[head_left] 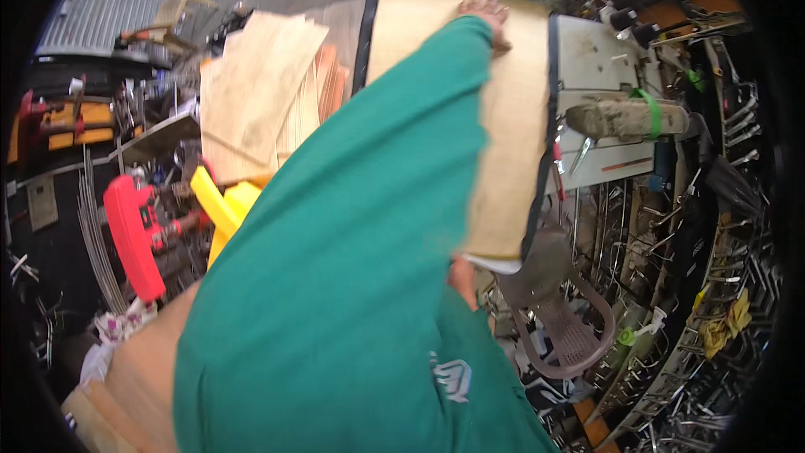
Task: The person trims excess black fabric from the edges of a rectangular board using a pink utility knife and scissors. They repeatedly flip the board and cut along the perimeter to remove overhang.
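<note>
The sheets [264, 75] left of the board [516, 134], which lies under the sleeve [360, 168], could slide if brushed. I cannot tell how the fingers of the right hand [462, 279] sit at its near edge; the left hand [485, 15], fingers apart, could skew it toward the block [616, 119] on its right by pressing unevenly.

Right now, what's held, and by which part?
Left hand lies spread on the tan panel near its far end, no grip visible. Right hand is at the near edge, mostly hidden; can't tell if it holds.
</note>
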Motion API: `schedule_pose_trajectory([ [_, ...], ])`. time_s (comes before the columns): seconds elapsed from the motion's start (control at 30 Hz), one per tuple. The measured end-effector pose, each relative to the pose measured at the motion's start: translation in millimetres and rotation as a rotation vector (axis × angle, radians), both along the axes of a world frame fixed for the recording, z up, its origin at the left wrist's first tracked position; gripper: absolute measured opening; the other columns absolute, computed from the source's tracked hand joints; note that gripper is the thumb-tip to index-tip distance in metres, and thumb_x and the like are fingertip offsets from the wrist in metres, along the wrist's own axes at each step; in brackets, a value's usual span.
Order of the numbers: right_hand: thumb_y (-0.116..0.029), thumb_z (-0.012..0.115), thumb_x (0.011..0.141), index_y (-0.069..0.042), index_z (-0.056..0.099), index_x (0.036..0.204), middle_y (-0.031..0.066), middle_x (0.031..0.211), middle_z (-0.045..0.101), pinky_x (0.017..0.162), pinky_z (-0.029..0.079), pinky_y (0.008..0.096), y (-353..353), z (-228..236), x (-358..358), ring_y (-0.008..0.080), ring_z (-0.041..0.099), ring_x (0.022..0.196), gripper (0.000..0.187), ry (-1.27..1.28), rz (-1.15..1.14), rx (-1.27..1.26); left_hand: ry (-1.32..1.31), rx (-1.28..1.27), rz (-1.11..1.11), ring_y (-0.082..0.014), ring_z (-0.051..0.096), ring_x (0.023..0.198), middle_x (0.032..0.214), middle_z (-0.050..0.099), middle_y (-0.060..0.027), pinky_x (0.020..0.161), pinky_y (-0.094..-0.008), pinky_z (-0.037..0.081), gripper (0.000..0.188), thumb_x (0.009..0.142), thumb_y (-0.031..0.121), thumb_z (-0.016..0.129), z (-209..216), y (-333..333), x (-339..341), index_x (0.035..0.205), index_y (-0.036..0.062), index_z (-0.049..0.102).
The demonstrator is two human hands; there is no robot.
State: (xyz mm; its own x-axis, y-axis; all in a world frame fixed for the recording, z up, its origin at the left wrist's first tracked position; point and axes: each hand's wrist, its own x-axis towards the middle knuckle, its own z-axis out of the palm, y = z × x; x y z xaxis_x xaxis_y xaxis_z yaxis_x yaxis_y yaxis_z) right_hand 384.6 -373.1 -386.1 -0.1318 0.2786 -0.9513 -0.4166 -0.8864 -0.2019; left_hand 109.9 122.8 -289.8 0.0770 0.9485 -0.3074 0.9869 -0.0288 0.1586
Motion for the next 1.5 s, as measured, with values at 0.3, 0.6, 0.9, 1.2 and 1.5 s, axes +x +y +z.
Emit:
schedule_pose_trajectory([
  [0.3,-0.023,0.073,0.103,-0.005,0.066,0.110,0.0106,0.099,0.075,0.072,0.059,0.0414,47.1,56.6,72.5,0.0232,0.074,0.082,0.021,-0.080,0.138,0.168,0.027,-0.117,-0.118,-0.0466,0.023,0.166,0.185,0.021,-0.0103,0.132,-0.0568,0.032,0.092,0.097,0.064,0.074,-2.4,-160.3,87.7,0.173,0.0297,0.036],
  [0.6,-0.026,0.088,0.081,-0.010,0.068,0.102,0.0052,0.110,0.070,0.097,0.052,0.0424,81.8,83.8,145.8,0.0285,0.067,0.113,0.033,-0.927,1.207,2.061,-0.107,0.014,-0.160,-0.0327,0.066,0.111,0.116,0.067,-0.0103,0.092,-0.0490,0.053,0.068,0.073,0.055,0.093,17.2,-466.7,170.6,0.119,0.0128,0.066],
  [0.9,-0.016,0.071,0.091,-0.013,0.069,0.097,0.0074,0.097,0.068,0.093,0.055,0.0476,75.9,110.5,123.8,0.0309,0.071,0.106,0.007,-0.648,1.345,2.102,-0.105,0.390,-0.267,-0.0327,0.065,0.113,0.114,0.068,-0.0083,0.094,-0.0453,0.056,0.020,0.089,0.019,0.078,30.0,-508.1,148.9,0.107,0.0128,0.070],
  [1.2,-0.022,0.069,0.100,-0.012,0.066,0.111,0.0121,0.121,0.075,0.109,0.052,0.0533,116.3,361.4,73.8,0.0337,0.072,0.123,0.015,-0.826,0.991,2.601,-0.076,0.840,-0.217,-0.0411,0.074,0.114,0.125,0.077,-0.0107,0.108,-0.0515,0.055,0.016,0.100,0.019,0.072,269.9,-500.4,90.5,0.111,0.0082,0.066],
  [1.5,-0.035,0.069,0.106,-0.009,0.075,0.124,0.0191,0.109,0.081,0.094,0.058,0.0516,219.6,526.7,25.4,0.0414,0.076,0.108,0.032,-1.102,0.931,2.317,-0.232,0.803,-0.104,-0.0463,0.072,0.111,0.113,0.077,-0.0242,0.096,-0.0537,0.055,0.046,0.105,0.048,0.070,417.0,-388.1,55.2,0.129,0.0084,0.067],
])
